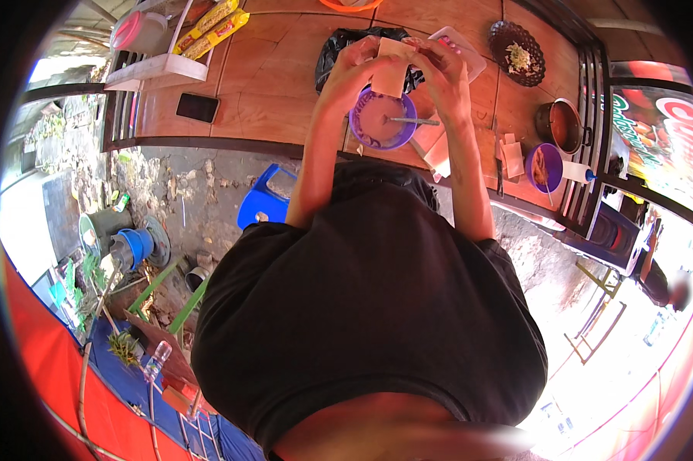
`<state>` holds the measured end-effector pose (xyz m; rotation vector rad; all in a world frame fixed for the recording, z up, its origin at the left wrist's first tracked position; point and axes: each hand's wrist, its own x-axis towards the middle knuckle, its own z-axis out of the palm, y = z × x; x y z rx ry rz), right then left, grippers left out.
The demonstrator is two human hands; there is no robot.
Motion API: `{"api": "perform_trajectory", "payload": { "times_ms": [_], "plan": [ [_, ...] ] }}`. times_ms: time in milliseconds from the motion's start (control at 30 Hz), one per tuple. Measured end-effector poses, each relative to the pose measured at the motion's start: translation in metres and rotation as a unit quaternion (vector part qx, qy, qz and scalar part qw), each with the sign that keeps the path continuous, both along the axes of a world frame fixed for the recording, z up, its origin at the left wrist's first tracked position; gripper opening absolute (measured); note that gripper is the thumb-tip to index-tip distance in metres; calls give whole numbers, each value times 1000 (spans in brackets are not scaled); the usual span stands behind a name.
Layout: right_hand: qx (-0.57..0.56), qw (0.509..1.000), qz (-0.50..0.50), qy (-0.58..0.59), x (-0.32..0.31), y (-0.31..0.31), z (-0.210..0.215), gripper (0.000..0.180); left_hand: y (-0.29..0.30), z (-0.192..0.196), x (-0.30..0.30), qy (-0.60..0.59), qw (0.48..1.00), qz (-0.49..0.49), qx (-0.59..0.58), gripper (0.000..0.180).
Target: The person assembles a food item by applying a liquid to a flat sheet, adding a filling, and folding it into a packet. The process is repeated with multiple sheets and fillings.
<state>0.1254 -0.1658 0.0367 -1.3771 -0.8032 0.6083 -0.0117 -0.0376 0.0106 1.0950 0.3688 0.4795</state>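
Note:
Between my left hand (349, 71) and my right hand (443, 74) is a thin beige rectangular sheet (391, 75), its exact kind unclear. My fingers pinch it by its upper left and right sides, above the far rim of a purple bowl (354, 129). Pinkish-brown batter (377, 115) lies in that bowl, and a spoon (417, 121) rests in it with the handle pointing right. Behind my left hand is a black plastic bag (336, 55), partly hidden. Beside my right hand stands a pale tray (475, 61) with small pink items.
At right are a dark scalloped plate (531, 75) with pale shreds, a pot (545, 123), a second purple bowl (532, 184), a white bottle (575, 171) and beige sheets (511, 156). A phone (197, 107) and a white rack (158, 73) lie left. A blue stool (258, 201) stands below the table.

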Motion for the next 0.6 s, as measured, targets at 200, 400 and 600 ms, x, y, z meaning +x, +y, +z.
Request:
{"api": "perform_trajectory", "payload": {
  "times_ms": [200, 400, 600],
  "plan": [
    [-7, 997, 39, 64, 1, -5, -3, 33, 8, -2, -11, 49, 999, 4, -11, 38],
    [-20, 999, -16, -25, -10, -9, -2, 31, 10, -5, -11, 32, 999, 24, -23, 36],
    [-44, 987, -60, -140, -18, -9, 11, 28, 9, -10, -7, -27, 996, 19, -86, 37]
  ]
}}
